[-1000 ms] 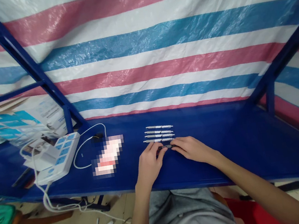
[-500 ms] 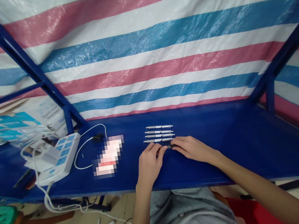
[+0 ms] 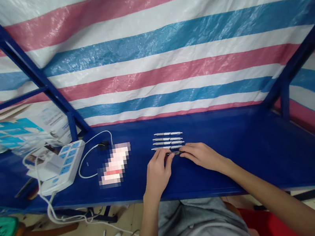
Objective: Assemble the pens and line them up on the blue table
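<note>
Between my two hands is a slim dark pen [image 3: 176, 153], held level just above or on the blue table. My left hand [image 3: 159, 172] pinches its left end with thumb and fingers. At its right end, my right hand [image 3: 204, 156] is closed in a pinch as well. The fingers hide both ends of the pen. Beyond my fingers, several white-and-grey pens [image 3: 168, 134] lie in parallel rows across the table. The nearest white pen [image 3: 166, 147] almost touches my left fingertips in this view.
A white power strip [image 3: 70, 163] with cables and plugs stands on the blue table [image 3: 237, 133] to the left. Beside it lies a pixelated phone-like rectangle [image 3: 115, 165]. Boxes [image 3: 21, 125] are stacked farther left. Blue frame bars and a striped sheet [image 3: 165, 53] close off the back.
The dark pen has shifted slightly between my fingers, and more of its dark part shows beside my left fingertips. Both hands stay nearly in place.
</note>
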Available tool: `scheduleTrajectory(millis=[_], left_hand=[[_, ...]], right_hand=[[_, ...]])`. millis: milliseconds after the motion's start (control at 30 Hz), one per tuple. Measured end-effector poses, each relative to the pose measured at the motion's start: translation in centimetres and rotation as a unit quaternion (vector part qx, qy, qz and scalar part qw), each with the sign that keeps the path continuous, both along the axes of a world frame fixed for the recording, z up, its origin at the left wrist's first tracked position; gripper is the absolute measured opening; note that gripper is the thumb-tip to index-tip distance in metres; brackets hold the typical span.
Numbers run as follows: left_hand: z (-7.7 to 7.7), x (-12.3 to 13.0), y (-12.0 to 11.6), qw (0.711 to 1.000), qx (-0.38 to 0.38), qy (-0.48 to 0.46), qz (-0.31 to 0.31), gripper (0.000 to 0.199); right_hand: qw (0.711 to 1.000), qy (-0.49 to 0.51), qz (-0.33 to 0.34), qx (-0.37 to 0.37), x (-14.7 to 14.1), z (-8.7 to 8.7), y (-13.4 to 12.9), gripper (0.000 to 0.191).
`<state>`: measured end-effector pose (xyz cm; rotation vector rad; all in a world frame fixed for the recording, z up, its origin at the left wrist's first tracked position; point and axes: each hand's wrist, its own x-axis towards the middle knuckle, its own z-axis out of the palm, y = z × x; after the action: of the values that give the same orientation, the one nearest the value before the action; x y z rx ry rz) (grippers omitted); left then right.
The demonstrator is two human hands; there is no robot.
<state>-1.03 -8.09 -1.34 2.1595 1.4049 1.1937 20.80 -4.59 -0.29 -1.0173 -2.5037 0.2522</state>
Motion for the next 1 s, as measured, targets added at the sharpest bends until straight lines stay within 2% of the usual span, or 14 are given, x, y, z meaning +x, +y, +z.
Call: scheduleTrajectory(millis=[467,733,1000], left_hand=[[-0.05,-0.11,-0.04,0.998,0.006,-0.037,0.053,0.020],[0.03,-0.17,0.00,0.995,0.002,-0.045,0.084,0.024],[-0.05,-0.30,0.08,0.993,0.006,-0.065,0.098,0.023]], right_hand=[[0.998,0.057,0.013,-0.002,0.27,-0.33,0.13,0.027],[0.994,0.086,0.042,-0.048,0.32,-0.38,-0.07,0.051],[0.996,0.066,0.044,-0.051,0.49,0.08,-0.22,0.057]])
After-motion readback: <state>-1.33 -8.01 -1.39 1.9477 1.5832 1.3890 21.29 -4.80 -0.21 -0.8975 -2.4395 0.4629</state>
